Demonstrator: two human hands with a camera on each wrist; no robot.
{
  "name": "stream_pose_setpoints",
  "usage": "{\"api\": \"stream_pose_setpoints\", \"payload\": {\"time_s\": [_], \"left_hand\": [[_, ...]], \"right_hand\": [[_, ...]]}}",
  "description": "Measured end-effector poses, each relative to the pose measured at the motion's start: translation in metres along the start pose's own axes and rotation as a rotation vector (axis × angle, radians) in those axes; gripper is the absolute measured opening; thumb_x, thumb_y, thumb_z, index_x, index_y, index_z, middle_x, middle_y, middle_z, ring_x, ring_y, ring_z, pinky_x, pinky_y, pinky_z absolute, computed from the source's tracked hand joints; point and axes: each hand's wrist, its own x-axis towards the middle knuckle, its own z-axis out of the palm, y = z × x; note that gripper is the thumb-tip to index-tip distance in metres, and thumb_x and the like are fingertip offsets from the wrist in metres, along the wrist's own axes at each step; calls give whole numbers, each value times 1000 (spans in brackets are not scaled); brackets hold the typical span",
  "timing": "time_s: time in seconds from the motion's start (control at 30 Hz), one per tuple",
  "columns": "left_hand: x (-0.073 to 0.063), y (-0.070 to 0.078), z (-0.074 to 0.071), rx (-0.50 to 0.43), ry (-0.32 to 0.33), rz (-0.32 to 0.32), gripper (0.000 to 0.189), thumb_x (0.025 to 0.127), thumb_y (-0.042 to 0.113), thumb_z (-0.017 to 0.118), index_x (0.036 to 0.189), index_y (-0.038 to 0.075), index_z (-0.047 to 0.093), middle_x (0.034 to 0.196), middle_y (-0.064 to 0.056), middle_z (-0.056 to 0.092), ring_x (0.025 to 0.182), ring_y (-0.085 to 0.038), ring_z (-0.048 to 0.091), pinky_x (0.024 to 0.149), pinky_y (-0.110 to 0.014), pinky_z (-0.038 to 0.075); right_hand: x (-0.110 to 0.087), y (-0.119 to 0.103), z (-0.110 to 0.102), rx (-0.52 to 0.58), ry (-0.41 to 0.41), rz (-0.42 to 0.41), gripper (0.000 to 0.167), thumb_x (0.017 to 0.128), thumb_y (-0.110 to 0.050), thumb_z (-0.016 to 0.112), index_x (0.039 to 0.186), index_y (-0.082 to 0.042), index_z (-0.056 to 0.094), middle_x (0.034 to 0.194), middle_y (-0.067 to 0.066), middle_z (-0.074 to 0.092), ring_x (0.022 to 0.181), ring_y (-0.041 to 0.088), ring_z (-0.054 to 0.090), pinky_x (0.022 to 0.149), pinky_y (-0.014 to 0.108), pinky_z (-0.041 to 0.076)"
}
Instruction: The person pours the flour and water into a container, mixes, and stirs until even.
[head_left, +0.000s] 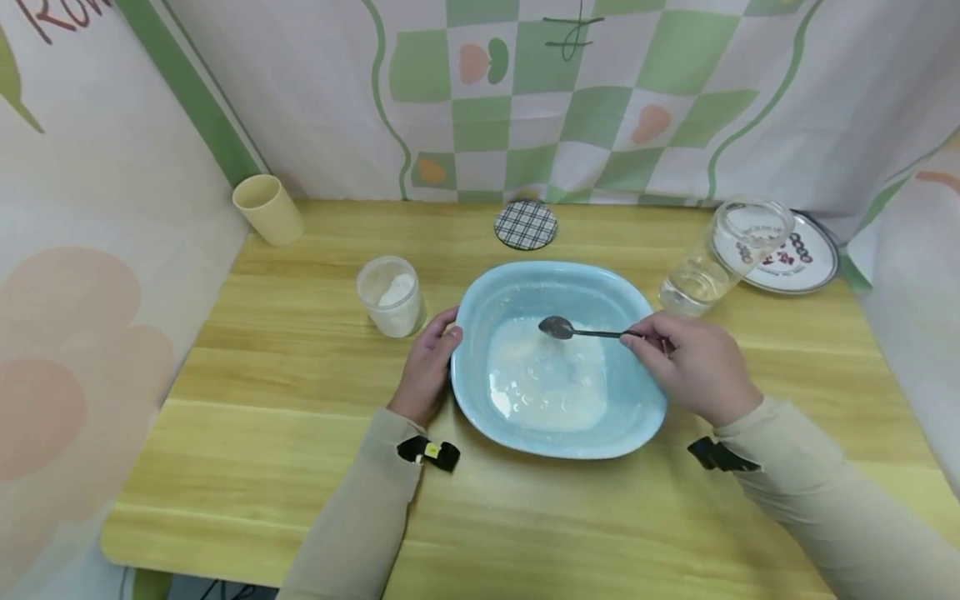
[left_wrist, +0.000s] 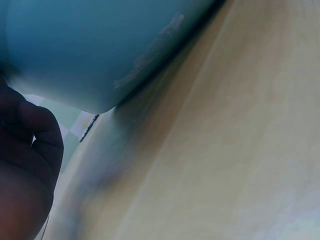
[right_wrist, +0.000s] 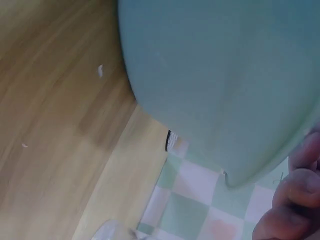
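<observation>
A light blue basin stands on the wooden table, with a whitish, wet-looking liquid spread over its bottom. My left hand holds the basin by its left side, thumb at the rim and fingers against the outer wall. Between thumb and fingers, my right hand pinches the handle of a dark metal spoon. The spoon's bowl points left and hangs over the liquid; whether it touches the liquid I cannot tell. In the right wrist view, curled fingers show beside the basin's outer wall.
Left of the basin is a clear cup of white powder. A yellow cup stands at the back left, a checked round coaster behind the basin. At right, a glass jug with some clear liquid stands before a patterned plate.
</observation>
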Motion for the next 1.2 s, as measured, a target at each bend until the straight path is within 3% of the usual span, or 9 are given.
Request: {"api": "stream_pose_setpoints", "payload": {"time_s": [0.17,0.77,1.2], "left_hand": [[0,1,1,2,10,-9,39,103,21,51,139,7,56,111,-20,69,84,-16,67,73,-29,57],[0,1,1,9,7,-9,41,103,22,52,141,6,55,115,-21,68,87,-16,67,75,-30,57],[0,1,0,0,-3,-11,40,103,23,52,140,9,56,112,-18,69,85,-17,67,73,-29,57]], "right_hand": [[1,3,-1,-33,33,20,7,83,-13,80,88,-14,76,65,-9,56,55,6,41,47,25,32],[-5,6,-6,-145,-21,43,5,84,-19,78,83,-17,74,65,-11,50,53,7,39,44,26,30],[-7,-3,-17,-184,-33,-21,10,83,-20,76,77,-19,68,64,-12,49,52,6,40,43,24,30]]}}
